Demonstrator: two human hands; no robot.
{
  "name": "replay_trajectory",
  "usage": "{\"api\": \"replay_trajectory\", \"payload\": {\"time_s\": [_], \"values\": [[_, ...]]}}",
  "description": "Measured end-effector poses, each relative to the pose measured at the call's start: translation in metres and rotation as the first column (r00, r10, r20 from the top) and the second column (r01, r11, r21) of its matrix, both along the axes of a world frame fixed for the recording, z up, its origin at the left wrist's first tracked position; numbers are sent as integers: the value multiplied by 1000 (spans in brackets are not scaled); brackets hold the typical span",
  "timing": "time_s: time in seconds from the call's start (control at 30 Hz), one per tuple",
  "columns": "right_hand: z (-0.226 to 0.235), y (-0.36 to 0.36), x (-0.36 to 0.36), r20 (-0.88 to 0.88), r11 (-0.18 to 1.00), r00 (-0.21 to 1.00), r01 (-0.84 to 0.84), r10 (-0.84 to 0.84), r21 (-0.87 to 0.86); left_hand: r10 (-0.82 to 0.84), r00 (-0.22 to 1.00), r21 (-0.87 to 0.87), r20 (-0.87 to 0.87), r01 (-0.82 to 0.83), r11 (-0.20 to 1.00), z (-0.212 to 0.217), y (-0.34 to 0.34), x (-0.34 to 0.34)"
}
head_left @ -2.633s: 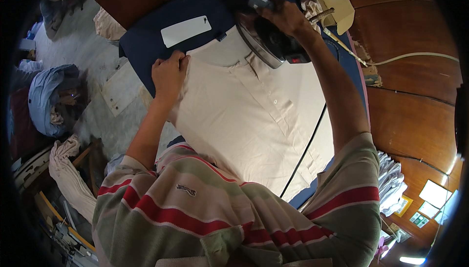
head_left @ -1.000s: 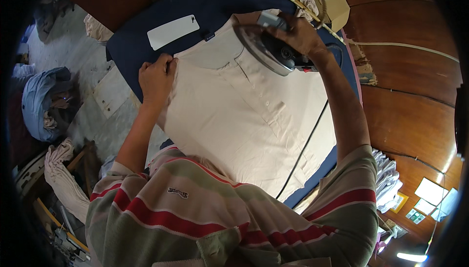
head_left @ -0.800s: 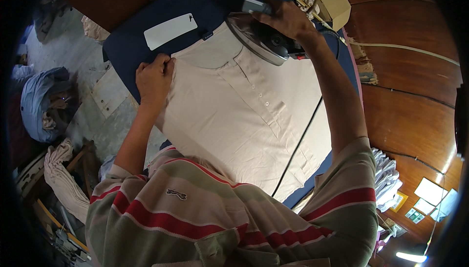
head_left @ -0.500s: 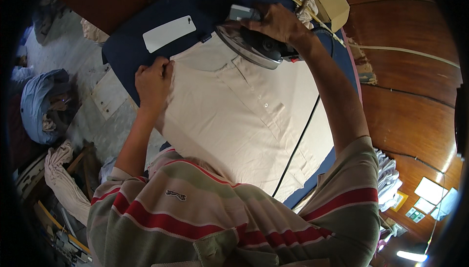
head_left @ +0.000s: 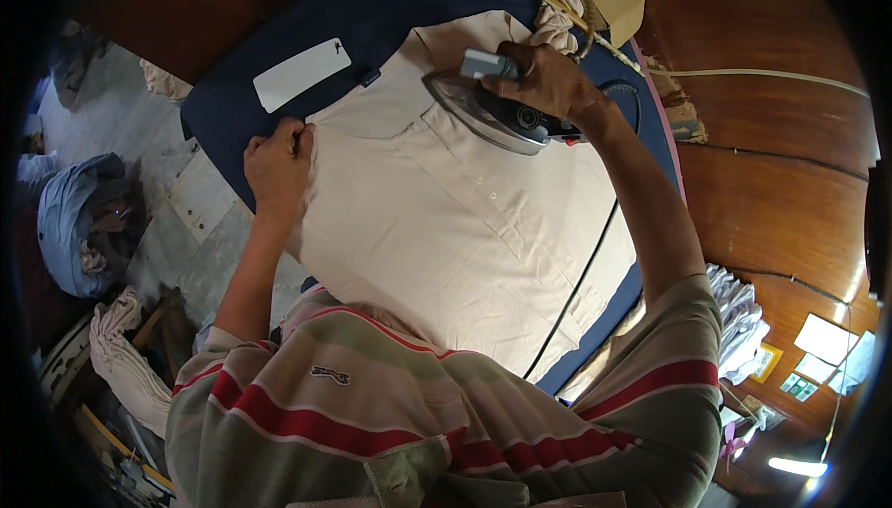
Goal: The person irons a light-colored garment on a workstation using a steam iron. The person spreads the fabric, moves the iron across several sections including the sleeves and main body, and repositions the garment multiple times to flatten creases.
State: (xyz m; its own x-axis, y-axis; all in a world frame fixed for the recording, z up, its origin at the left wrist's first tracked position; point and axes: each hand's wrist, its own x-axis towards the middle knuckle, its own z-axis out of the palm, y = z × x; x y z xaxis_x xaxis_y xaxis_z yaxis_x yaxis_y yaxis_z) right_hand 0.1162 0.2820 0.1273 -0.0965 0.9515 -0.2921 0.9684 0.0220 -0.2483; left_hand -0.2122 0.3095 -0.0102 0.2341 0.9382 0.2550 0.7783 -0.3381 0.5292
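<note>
Right hand point(head_left: 548, 80) clenched around the iron point(head_left: 488, 113) handle, sole flat near the shirt point(head_left: 465, 229) collar. Left hand point(head_left: 277, 166) pinches the shoulder edge. Iron looks heavy, rigid; shirt soft, lying on the blue board point(head_left: 390, 6).

We note a dark-blue padded ironing table point(head_left: 400, 6). A cream buttoned shirt point(head_left: 465, 238) lies flat at centre; white rectangular card point(head_left: 302, 74) at ten o'clock.

Iron point(head_left: 492, 116) on shirt point(head_left: 465, 220), on board point(head_left: 409, 6).
</note>
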Motion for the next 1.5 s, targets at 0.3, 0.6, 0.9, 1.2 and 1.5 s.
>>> {"api": "replay_trajectory", "payload": {"time_s": [0.3, 0.6, 0.9, 1.2, 1.5], "values": [[-4, -18, 26, -35, 977, 994, 106, -102, 186, -13, 999, 39, -29, 14, 999, -2, 0, -1], [-15, 17, 20, -35, 978, 984, 175, -172, 113, -17, 1000, 21, 1, 17, 1000, -2, 1, -2], [10, -80, 7, -90, 998, 995, -38, 33, -57, -25, 1000, 61, 9, 24, 998, -3, -1, -1], [3, -72, 47, -80, 922, 928, 371, -364, 107, -40, 999, 95, 7, 39, 995, -2, 3, 0], [-35, 29, 52, 32, 902, 949, 286, -312, 322, -29, 1000, 84, 12, 28, 996, -4, 1, -4]]}}
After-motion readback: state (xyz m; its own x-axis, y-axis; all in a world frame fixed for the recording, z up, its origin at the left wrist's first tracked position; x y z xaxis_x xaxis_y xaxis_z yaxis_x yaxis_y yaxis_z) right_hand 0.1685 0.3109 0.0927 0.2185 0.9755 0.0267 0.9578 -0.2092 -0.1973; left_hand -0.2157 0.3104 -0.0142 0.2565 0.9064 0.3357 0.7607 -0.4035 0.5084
